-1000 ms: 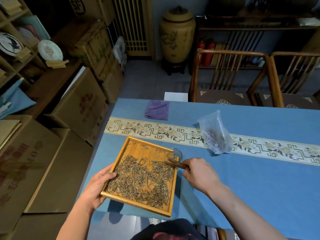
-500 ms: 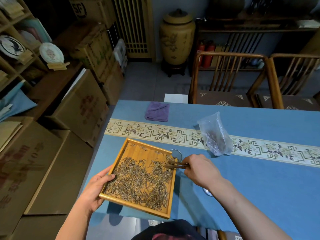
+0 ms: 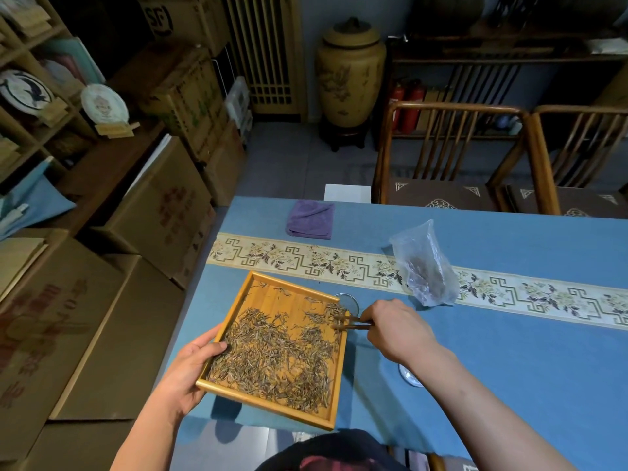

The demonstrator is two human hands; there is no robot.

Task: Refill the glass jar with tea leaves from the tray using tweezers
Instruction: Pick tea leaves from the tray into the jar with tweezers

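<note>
A square wooden tray [image 3: 258, 283] lies tilted over the table's near left corner, covered with dry tea leaves [image 3: 275, 358]. My left hand [image 3: 192, 370] grips its left rim, thumb on the leaves. My right hand [image 3: 399, 329] holds brown wooden tweezers [image 3: 350, 322], tips parted over the leaves at the tray's far right corner. The glass jar [image 3: 348, 300] stands just behind that corner; only part of its rim shows. A round glass lid [image 3: 409, 377] peeks out under my right forearm.
On the blue tablecloth [image 3: 509, 351] stand a clear plastic bag [image 3: 424, 266] with tea inside and, farther back, a folded purple cloth [image 3: 310, 219]. Two wooden chairs [image 3: 452, 158] stand behind the table. Cardboard boxes [image 3: 102, 300] crowd the floor at left.
The tray's near edge has lifted slightly. My right hand has moved the tweezers a little toward the tray's far right corner, and their tips have parted over the leaves.
</note>
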